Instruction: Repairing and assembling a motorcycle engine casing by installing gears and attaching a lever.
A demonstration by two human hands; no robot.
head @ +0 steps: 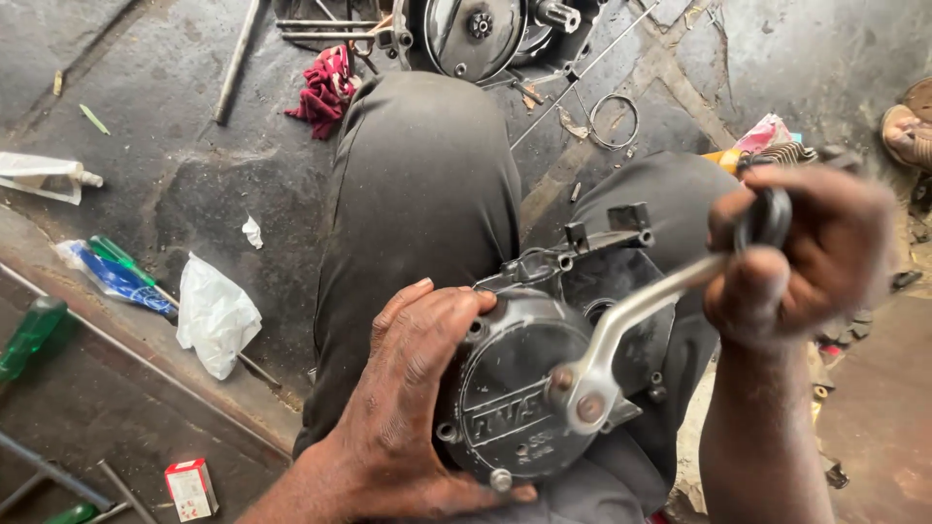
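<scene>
The left hand [408, 408] is pressing flat on the engine cover [515, 398] resting in the lap; the right hand [796, 252] is gripping the lever [631, 315] — a slip could dump it onto the concrete floor [194, 184] — beyond.
</scene>
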